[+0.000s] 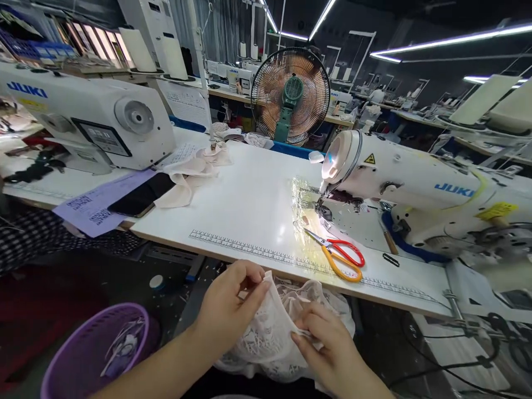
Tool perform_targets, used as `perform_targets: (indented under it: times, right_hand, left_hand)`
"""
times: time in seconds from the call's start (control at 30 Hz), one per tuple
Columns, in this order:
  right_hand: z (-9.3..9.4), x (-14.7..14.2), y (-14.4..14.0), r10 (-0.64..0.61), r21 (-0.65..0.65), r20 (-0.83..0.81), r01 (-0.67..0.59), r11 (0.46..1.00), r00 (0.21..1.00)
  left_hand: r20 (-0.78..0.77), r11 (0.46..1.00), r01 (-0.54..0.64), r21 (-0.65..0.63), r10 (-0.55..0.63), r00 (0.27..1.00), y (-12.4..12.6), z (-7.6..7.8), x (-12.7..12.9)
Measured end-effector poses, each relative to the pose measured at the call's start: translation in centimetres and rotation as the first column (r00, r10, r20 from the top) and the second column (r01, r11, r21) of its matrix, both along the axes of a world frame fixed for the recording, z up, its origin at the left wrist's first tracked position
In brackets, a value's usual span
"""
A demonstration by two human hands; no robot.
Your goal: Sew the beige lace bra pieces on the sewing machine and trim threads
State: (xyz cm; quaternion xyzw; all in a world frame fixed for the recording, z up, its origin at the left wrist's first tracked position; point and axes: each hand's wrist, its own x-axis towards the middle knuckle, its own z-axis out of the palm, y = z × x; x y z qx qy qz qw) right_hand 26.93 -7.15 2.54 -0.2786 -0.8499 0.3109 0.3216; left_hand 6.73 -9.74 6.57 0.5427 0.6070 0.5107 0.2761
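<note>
Low in the frame's centre, your left hand (228, 307) and right hand (328, 343) each pinch the white lace fabric (274, 332), bunched between them below the table (249, 210) edge.

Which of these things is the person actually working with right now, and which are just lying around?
In use:
left hand and right hand, both pinching the white lace fabric

Lying about:
scissors
phone
purple paper
beige cloth
fan
purple basket

"juki" in blue on the left sewing machine (83, 119) and on the right sewing machine (415, 183), which also bears a yellow warning triangle (369, 159)
</note>
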Motion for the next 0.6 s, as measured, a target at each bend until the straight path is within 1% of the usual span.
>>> perform_targets:
  times: [0.13, 0.23, 0.33, 0.53, 0.6]
  right_hand:
    - [-0.5, 0.2, 0.1, -0.026, -0.017, -0.006, 0.026, 1.0, 1.0]
    - [-0.6, 0.3, 0.3, -0.074, -0.017, -0.015, 0.074, 0.997, 0.997]
    - [-0.2, 0.3, 0.6, -0.117, 0.027, -0.021, 0.118, 0.993, 0.993]
    - [1.2, 0.3, 1.1, -0.093, 0.087, -0.016, 0.094, 0.992, 0.996]
    - [1.5, 0.1, 1.2, -0.086, 0.094, -0.01, 0.086, 0.992, 0.996]
  left_hand:
    - [-0.004, 1.0, -0.006, 0.022, 0.006, 1.0, 0.1, 0.1, 0.0]
    - [-0.043, 0.995, 0.082, 0.059, -0.08, 0.996, 0.1, 0.5, -0.6]
    - [-0.032, 0.987, 0.154, 0.048, -0.152, 0.988, -0.1, 0.8, -1.6]
    - [-0.019, 0.99, 0.134, 0.049, -0.133, 0.991, -0.7, 0.1, -4.3]
    - [-0.005, 0.998, 0.06, 0.032, -0.06, 0.998, -1.1, -0.1, -4.4]
